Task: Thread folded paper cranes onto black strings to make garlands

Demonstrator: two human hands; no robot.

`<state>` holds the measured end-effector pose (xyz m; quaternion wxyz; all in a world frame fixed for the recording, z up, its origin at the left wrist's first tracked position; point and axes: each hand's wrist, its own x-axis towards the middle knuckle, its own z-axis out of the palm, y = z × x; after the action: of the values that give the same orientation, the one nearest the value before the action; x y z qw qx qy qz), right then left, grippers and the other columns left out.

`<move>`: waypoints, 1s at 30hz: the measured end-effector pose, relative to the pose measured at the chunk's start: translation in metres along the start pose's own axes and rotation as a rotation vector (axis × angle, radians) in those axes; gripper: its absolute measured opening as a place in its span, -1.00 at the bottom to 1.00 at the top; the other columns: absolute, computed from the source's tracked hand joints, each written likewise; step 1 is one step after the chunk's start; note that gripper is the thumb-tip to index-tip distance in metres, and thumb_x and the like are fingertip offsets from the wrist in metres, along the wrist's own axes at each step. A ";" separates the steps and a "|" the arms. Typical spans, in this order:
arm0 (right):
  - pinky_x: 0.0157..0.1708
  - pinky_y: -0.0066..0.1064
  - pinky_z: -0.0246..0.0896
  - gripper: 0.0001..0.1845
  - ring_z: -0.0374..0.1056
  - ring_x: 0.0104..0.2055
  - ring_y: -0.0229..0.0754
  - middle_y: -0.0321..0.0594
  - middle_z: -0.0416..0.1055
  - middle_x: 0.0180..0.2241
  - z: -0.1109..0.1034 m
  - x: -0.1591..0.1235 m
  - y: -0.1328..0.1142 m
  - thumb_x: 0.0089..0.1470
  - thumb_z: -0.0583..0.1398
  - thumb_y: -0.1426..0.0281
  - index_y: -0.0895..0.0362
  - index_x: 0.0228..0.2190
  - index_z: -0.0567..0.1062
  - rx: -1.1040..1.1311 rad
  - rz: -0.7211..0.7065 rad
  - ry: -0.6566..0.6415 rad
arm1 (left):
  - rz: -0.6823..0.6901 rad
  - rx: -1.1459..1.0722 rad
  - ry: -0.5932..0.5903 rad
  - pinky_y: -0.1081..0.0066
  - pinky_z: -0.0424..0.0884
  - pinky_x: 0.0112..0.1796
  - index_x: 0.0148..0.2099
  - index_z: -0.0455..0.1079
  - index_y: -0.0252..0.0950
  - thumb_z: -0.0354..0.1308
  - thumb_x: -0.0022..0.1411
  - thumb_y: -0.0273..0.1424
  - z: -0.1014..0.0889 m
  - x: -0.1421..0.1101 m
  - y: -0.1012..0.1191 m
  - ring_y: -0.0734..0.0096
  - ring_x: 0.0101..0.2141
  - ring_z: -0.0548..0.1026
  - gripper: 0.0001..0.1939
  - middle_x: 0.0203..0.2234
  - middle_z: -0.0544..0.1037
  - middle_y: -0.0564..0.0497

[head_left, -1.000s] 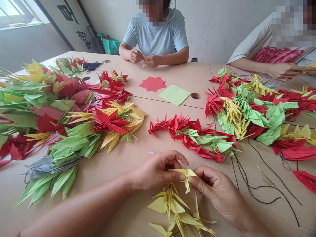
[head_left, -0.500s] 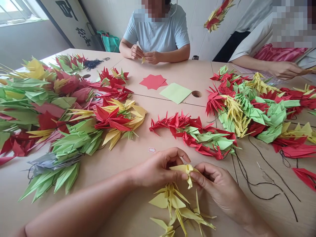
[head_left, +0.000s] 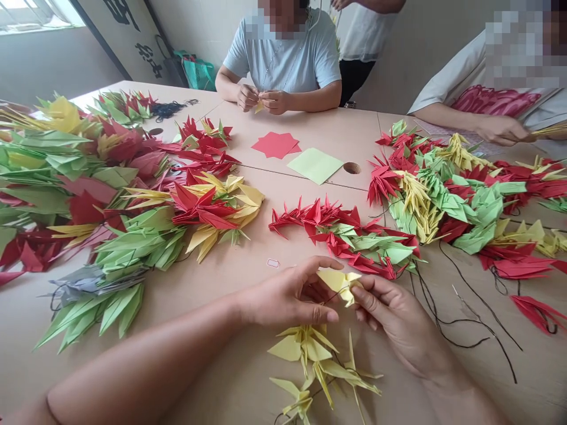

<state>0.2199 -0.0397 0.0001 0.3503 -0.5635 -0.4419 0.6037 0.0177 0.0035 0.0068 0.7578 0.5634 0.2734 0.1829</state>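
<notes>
Between thumb and fingers, my right hand (head_left: 390, 310) pinches a folded yellow paper crane (head_left: 346, 284). My left hand (head_left: 295, 292) is just left of it, thumb and index finger spread apart, its other fingers curled behind the crane's wing. A short dark thread shows between the crane and my left hand; its ends are hidden. Below both hands, several more yellow paper cranes (head_left: 325, 369) lie strung on dark thread on the table. Beyond my hands is a curved string of red and green cranes (head_left: 341, 239).
Large heaps of strung cranes lie left (head_left: 128, 236) and right (head_left: 443, 183). Black threads with a needle (head_left: 463, 301) rest at right. Red paper (head_left: 274, 144) and a green square (head_left: 315, 166) lie mid-table near a round hole (head_left: 352, 168). Co-workers sit across and at right; another person stands behind.
My left thumb and index finger have parted from the yellow crane, while my right hand keeps hold and has raised it slightly. The hanging string at the back is gone from view.
</notes>
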 end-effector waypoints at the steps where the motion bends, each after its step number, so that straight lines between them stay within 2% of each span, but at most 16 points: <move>1: -0.64 -0.54 0.04 -0.64 0.21 -0.55 -0.33 -0.29 0.33 -0.54 0.000 0.000 0.001 -0.03 0.26 0.09 0.17 -0.48 0.48 0.028 -0.001 0.016 | 0.009 0.008 -0.013 0.32 0.33 -0.10 0.17 0.05 -0.18 0.25 0.08 -0.49 0.000 0.000 0.000 0.40 -0.17 0.41 -0.34 -0.26 0.42 -0.01; 4: -0.64 -0.55 0.06 -0.64 0.22 -0.55 -0.33 -0.28 0.34 -0.53 -0.001 0.001 0.002 -0.06 0.30 0.11 0.17 -0.45 0.47 0.084 0.000 0.054 | 0.030 0.012 -0.037 0.28 0.32 -0.10 0.23 -0.05 -0.13 0.23 0.09 -0.51 -0.001 0.000 -0.001 0.40 -0.19 0.40 -0.26 -0.27 0.40 0.01; 9: -0.63 -0.55 0.07 -0.57 0.23 -0.55 -0.33 -0.33 0.37 -0.52 0.000 0.001 0.002 -0.09 0.33 0.15 0.11 -0.22 0.41 0.148 -0.021 0.099 | -0.009 -0.038 -0.065 0.34 0.32 -0.23 0.25 -0.11 -0.11 0.20 0.12 -0.50 -0.002 0.000 -0.001 0.48 -0.31 0.38 -0.25 -0.31 0.38 0.04; 13: -0.60 -0.53 0.09 -0.54 0.26 -0.55 -0.31 -0.34 0.41 -0.50 0.001 0.000 0.002 -0.09 0.33 0.17 0.07 -0.16 0.38 0.159 -0.030 0.102 | -0.003 -0.156 -0.123 0.36 0.30 -0.21 0.26 -0.09 -0.06 0.19 0.06 -0.57 -0.005 0.000 -0.001 0.43 -0.20 0.39 -0.19 -0.25 0.39 0.01; 17: -0.61 -0.54 0.09 -0.58 0.25 -0.56 -0.33 -0.35 0.41 -0.53 0.002 0.000 0.002 -0.11 0.34 0.19 0.06 -0.20 0.42 0.179 -0.036 0.112 | 0.003 -0.246 -0.189 0.30 0.25 -0.09 0.26 -0.11 -0.02 0.16 -0.03 -0.67 -0.010 0.002 -0.004 0.40 -0.07 0.36 -0.11 -0.15 0.38 0.00; 20: -0.60 -0.53 0.09 -0.61 0.24 -0.56 -0.33 -0.36 0.40 -0.54 0.002 -0.001 0.001 -0.11 0.35 0.20 0.06 -0.24 0.42 0.187 -0.036 0.112 | -0.021 -0.249 -0.230 0.29 0.19 -0.03 0.26 -0.10 -0.03 0.19 -0.08 -0.67 -0.011 0.002 -0.004 0.41 -0.04 0.34 -0.07 -0.11 0.38 0.00; 24: -0.57 -0.50 0.11 -0.64 0.24 -0.54 -0.30 -0.35 0.40 -0.54 0.003 -0.003 -0.002 -0.10 0.34 0.22 0.03 -0.25 0.41 0.192 -0.027 0.121 | -0.050 -0.205 -0.265 0.30 0.18 -0.02 0.28 -0.15 -0.04 0.26 -0.10 -0.62 -0.011 0.000 -0.003 0.39 -0.01 0.31 -0.01 -0.08 0.36 -0.02; 30: -0.56 -0.47 0.11 -0.73 0.23 -0.53 -0.29 -0.37 0.38 -0.48 0.004 -0.004 -0.007 -0.11 0.35 0.25 -0.01 -0.35 0.42 0.211 -0.027 0.151 | -0.007 -0.179 -0.270 0.27 0.21 -0.03 0.29 -0.16 -0.03 0.29 -0.08 -0.57 -0.012 0.000 -0.005 0.36 -0.01 0.32 0.00 -0.10 0.37 -0.01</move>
<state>0.2164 -0.0416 0.0078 0.4479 -0.5613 -0.3560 0.5979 0.0102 0.0114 -0.0011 0.8354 0.5122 0.1538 0.1266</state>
